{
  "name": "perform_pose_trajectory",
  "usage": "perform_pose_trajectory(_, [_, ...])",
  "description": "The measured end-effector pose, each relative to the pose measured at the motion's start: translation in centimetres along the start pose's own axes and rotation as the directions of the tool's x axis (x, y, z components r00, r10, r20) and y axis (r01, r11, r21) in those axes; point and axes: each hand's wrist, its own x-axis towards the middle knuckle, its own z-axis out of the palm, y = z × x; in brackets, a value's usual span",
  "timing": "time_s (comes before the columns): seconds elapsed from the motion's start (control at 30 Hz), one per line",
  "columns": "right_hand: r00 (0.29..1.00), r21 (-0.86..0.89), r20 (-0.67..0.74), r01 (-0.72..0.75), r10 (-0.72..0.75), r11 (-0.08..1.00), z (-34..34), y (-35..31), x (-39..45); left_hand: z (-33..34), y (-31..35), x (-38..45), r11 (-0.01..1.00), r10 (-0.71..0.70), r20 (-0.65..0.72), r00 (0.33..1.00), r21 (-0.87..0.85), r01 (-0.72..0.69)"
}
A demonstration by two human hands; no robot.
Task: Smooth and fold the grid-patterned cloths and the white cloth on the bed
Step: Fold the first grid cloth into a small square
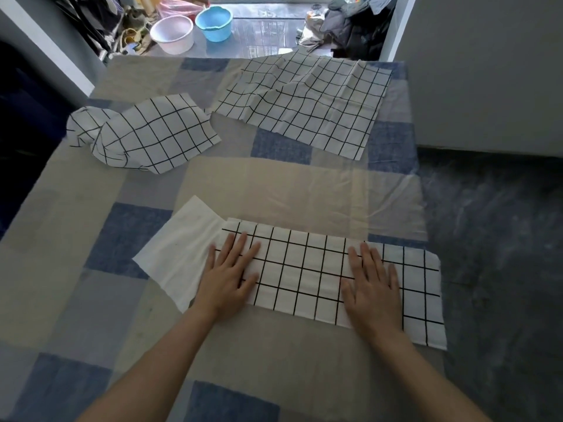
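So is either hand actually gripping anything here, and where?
Nothing is gripped. Left hand and right hand lie flat, pressing the folded grid cloth near its ends.

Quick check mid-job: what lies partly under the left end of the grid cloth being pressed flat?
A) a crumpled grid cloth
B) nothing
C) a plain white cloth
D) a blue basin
C: the white cloth sticks out from beneath the near grid cloth, beside the left hand.

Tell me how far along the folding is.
Done: nothing is plainly finished. In hand: the left hand and right hand press flat on the near grid cloth, which overlaps the white cloth. Left: the crumpled grid cloth and the wrinkled far grid cloth.
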Motion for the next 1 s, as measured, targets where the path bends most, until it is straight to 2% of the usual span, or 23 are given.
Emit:
perform_pose_trajectory(0.1, [0.998,-0.021,-0.008,-0.060,0.060,0.998,-0.6,2.4,-0.5,0.0,-0.3,0.1,1.000,0.017,-0.006,1.000,-0.006,-0.017])
perform_pose_trajectory(0.2, [0.983,-0.013,-0.037,-0.181,0.180,0.983,-1.3,5.0,-0.9,0.2,-0.2,0.1,1.000,0.007,-0.007,1.000,0.004,-0.007])
perform_pose_trajectory(0.4, [0.920,0.178,-0.002,-0.384,0.391,0.906,-2.7,7.9,-2.5,0.0,-0.2,0.1,1.000,0.012,0.011,1.000,-0.018,-0.012])
perform_pose_trajectory(0.57, [0.873,0.185,0.058,-0.486,0.484,0.854,-3.7,7.9,-3.3,-1.8,1.7,1.0,0.996,-0.084,0.151,0.985,0.020,0.082])
perform_pose_trajectory(0.63, [0.850,0.196,0.080,-0.526,0.521,0.828,-3.9,8.2,-3.8,-2.3,3.6,1.3,0.992,-0.113,0.120,0.986,0.061,0.106])
perform_pose_trajectory(0.7, [0.805,0.287,0.099,-0.586,0.585,0.758,-4.3,8.6,-4.0,-2.5,6.2,1.1,0.997,-0.038,-0.022,0.999,0.068,0.039])
perform_pose_trajectory(0.77, [0.744,0.398,0.157,-0.650,0.650,0.648,-5.2,8.7,-3.9,-1.9,9.1,0.5,0.989,0.144,-0.099,0.985,0.056,-0.139])
perform_pose_trajectory(0.83, [0.718,0.476,0.219,-0.669,0.660,0.571,-6.1,8.8,-3.7,-1.2,12.0,-0.3,0.947,0.320,-0.066,0.945,0.053,-0.317])
perform_pose_trajectory(0.87, [0.723,0.510,0.222,-0.658,0.654,0.554,-6.5,8.8,-3.7,-0.8,13.4,-0.8,0.933,0.360,-0.043,0.932,0.045,-0.358])
perform_pose_trajectory(0.93, [0.742,0.552,0.199,-0.624,0.640,0.553,-7.0,9.0,-3.6,-0.3,15.0,-1.6,0.937,0.349,-0.015,0.937,0.017,-0.349])
perform_pose_trajectory(1.0, [0.755,0.593,0.168,-0.592,0.634,0.546,-7.3,9.0,-3.5,-0.3,15.7,-2.3,0.962,0.274,-0.020,0.962,0.001,-0.274])
